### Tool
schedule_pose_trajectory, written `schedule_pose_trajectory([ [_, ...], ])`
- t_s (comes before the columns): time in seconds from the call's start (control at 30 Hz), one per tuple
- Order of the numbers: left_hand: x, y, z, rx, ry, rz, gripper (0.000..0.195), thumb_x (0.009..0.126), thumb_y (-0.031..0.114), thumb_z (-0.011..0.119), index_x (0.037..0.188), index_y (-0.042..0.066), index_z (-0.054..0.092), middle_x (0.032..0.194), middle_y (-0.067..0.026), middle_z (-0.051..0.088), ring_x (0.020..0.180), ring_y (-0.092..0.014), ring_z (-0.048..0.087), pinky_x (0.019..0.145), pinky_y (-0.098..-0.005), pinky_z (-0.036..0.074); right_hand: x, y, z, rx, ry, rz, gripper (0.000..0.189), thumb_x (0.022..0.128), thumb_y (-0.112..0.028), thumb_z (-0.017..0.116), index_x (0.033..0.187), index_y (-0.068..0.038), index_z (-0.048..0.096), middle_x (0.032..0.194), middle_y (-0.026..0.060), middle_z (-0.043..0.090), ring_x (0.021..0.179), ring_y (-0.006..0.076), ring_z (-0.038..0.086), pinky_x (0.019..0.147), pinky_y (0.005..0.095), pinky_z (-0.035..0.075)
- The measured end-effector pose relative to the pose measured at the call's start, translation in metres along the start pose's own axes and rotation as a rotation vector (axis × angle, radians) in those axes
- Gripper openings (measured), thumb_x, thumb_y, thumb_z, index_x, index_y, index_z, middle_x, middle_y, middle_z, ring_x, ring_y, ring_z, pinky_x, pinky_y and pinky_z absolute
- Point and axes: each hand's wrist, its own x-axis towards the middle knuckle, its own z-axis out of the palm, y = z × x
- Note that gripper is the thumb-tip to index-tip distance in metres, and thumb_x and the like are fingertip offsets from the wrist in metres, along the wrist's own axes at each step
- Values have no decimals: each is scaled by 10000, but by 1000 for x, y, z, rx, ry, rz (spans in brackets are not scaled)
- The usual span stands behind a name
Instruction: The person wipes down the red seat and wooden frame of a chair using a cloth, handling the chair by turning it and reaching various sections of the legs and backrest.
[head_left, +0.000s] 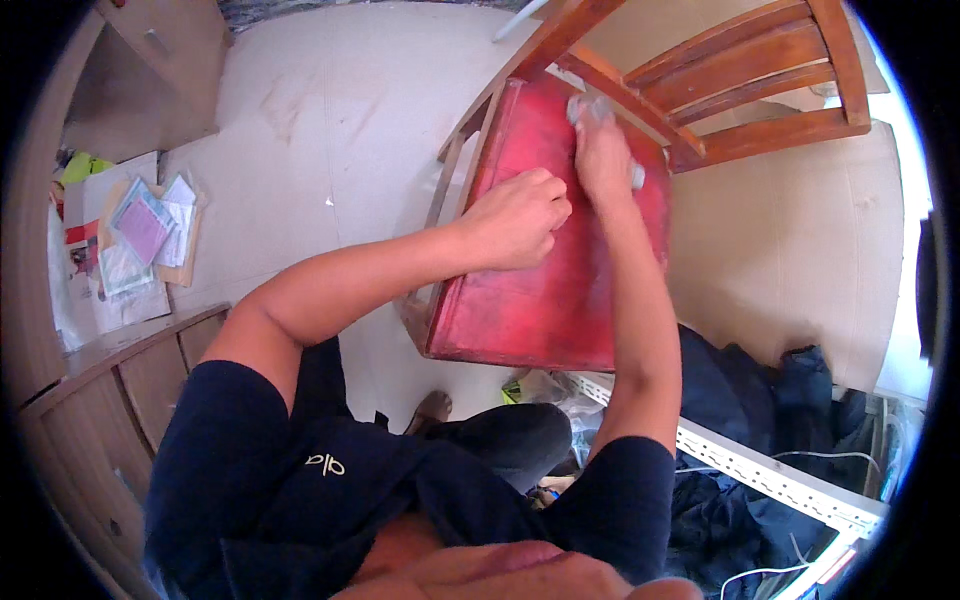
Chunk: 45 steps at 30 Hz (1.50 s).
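Note:
A wooden chair with a red seat (525, 300) stands before me, and dark smudges show on the seat's covering. My right hand (604, 157) is pressed down toward the seat's back part, gripping a greyish-white cloth (589, 107). Part of that cloth pokes out beside the wrist; the rest is hidden under the palm. Over the middle of the seat is my left hand (521, 221), its fingers curled in, with nothing visible in them. The slatted wooden backrest (750, 82) rises beyond my right hand.
Papers and plastic sleeves (146, 225) lie on a wooden cabinet (105, 420) at the left. A white perforated metal rail (772, 469) runs at the lower right, with dark fabric (735, 390) and white cables around it. Cardboard (787, 247) lies right of the chair.

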Motion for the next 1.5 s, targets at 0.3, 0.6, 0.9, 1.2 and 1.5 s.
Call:
schedule_pose_trajectory([
  [0.3,6,3,3,2,45,11,76,684,31,594,749,24,556,886,-134,536,919,-322,514,803,-436,455,-16,49,-84,473,415,142,306,966,-162,498,1173,21,628,990,210,657,893,312,634,802,415,493],
  [0.6,7,6,-2,-9,1,8,88,674,18,588,751,19,544,901,-140,541,922,-333,513,814,-429,453,121,53,-276,740,408,107,441,978,-285,470,1356,-57,461,1371,175,418,1252,326,401,1052,413,308],
  [0.9,7,3,-5,-42,-10,-21,85,680,20,590,755,10,552,899,-148,539,927,-339,515,828,-430,453,142,-12,-189,167,1167,335,316,964,-139,487,1171,95,540,1091,275,513,1024,401,536,906,463,435],
  [1.2,9,6,-2,-8,-20,14,124,688,64,607,794,3,586,916,-156,539,982,-344,509,932,-460,422,126,-21,-188,-182,752,622,399,973,-343,517,842,4,663,847,197,672,773,374,672,683,465,531],
  [1.5,7,9,10,52,30,43,169,689,99,631,823,5,591,998,-167,525,1047,-348,483,1028,-506,365,73,-33,-66,-115,457,635,425,981,-360,488,806,-18,668,825,207,685,791,390,676,688,477,531],
])
